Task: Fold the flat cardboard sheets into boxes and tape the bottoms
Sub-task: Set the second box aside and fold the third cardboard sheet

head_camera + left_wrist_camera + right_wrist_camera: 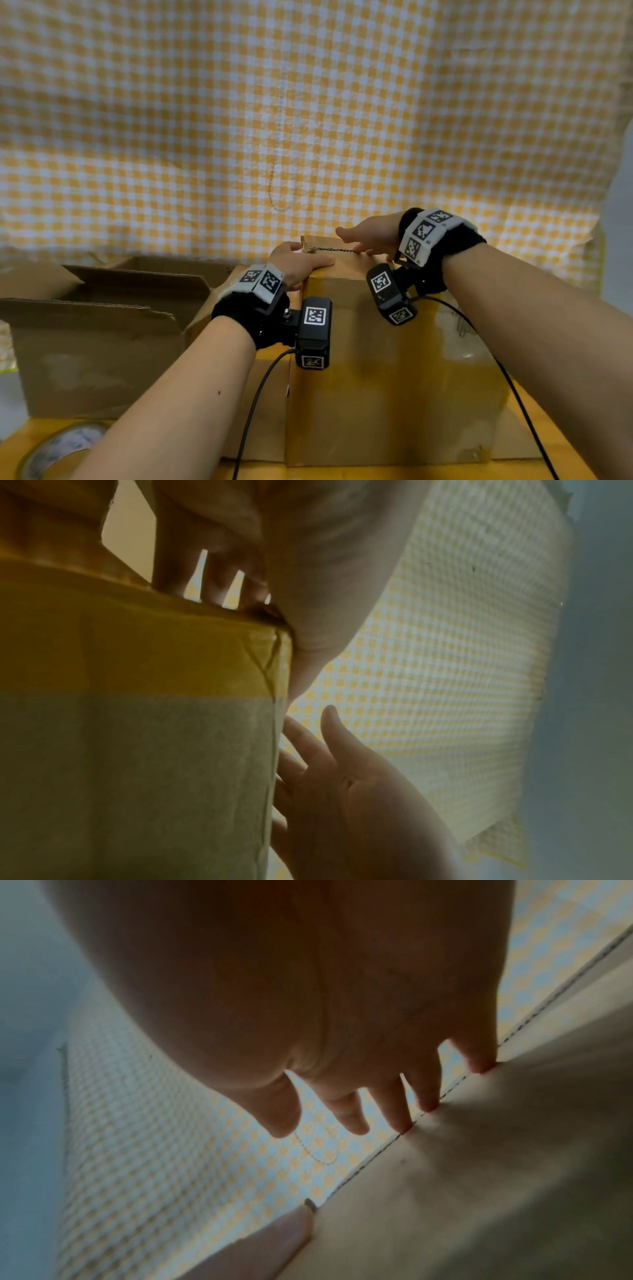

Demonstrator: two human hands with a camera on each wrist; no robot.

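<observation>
A brown cardboard box (376,359) stands folded in front of me, with glossy yellowish tape (445,342) over its near faces. My left hand (298,262) lies on the top left corner, its straight fingers (212,574) pressing at the far edge beside a yellow tape band (137,647). My right hand (370,236) reaches over the top, and its straight fingertips (400,1118) press on the far cardboard edge (479,1177). Neither hand holds anything. The box's far side is hidden.
An open cardboard box (96,342) with raised flaps stands at the left. A roll of tape (58,448) lies on the yellow table (20,442) at the near left. A yellow-and-white checked cloth (308,120) hangs behind. Black cables trail from both wrists.
</observation>
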